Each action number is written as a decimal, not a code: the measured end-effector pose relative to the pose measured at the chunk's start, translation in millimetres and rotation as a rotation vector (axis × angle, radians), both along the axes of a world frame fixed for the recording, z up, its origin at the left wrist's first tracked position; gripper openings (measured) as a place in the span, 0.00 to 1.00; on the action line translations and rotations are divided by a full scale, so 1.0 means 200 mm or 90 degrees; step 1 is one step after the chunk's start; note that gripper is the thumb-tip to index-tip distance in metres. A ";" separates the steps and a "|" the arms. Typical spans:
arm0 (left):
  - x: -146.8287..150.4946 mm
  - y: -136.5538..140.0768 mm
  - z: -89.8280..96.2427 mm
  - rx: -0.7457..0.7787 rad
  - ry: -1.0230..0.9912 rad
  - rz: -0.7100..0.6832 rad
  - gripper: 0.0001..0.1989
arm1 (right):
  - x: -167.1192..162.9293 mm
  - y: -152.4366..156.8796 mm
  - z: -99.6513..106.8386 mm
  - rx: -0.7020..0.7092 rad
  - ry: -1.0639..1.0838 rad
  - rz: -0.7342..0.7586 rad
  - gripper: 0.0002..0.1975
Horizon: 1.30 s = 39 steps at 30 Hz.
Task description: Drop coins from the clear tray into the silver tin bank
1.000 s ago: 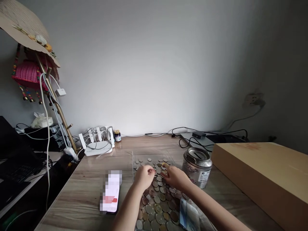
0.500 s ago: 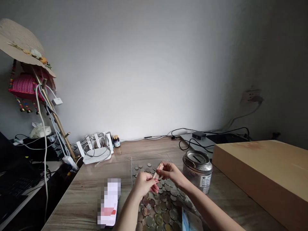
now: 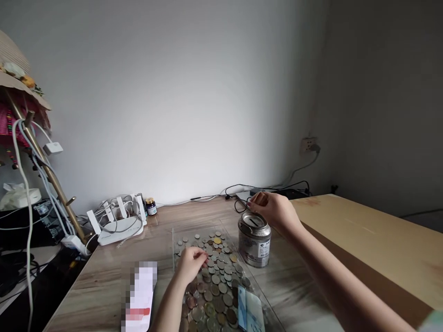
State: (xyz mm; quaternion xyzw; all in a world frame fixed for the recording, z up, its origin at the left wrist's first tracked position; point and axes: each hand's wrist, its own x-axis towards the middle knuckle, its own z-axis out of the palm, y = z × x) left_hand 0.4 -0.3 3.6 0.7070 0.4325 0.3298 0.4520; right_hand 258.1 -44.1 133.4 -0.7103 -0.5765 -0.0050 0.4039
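Wood-grain desk [image 3: 93,286]; pale wall [image 3: 207,92]; coins [image 3: 227,300]; left hand [image 3: 190,264], right hand [image 3: 277,211] both curled, grip unclear

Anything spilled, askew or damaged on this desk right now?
Only the box on the right looks odd: reddish-brown smudges mark its otherwise plain top. The tin stands upright beside the spread coins.

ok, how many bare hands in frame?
2. The left hand is over the spread of round metal coins; the right hand is at the lid of the cylindrical, silver-coloured metal tin. No other hand shows.
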 end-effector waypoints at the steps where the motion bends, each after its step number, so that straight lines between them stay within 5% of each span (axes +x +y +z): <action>1: 0.00 0.00 0.00 0.013 0.019 0.015 0.16 | 0.05 0.02 0.01 -0.041 -0.028 -0.023 0.08; 8: -0.02 -0.01 0.01 0.051 0.121 0.048 0.14 | 0.08 0.11 -0.04 -0.250 -0.158 -0.054 0.09; 15: -0.03 -0.04 0.02 0.080 0.155 0.002 0.15 | 0.01 0.13 -0.01 -0.260 -0.234 -0.067 0.10; 21: -0.03 -0.05 0.04 0.107 0.146 -0.007 0.13 | 0.09 0.20 -0.03 -0.293 -0.236 0.027 0.09; 30: -0.04 -0.06 0.05 0.141 0.160 0.007 0.12 | -0.04 0.10 -0.04 -0.253 -0.275 -0.084 0.14; 36: -0.04 -0.07 0.07 0.159 0.153 0.037 0.13 | 0.01 -0.03 -0.07 -0.002 -0.265 -0.006 0.20; 39: -0.04 -0.08 0.08 0.174 0.150 0.032 0.13 | 0.07 -0.05 -0.13 -0.010 -0.304 0.068 0.25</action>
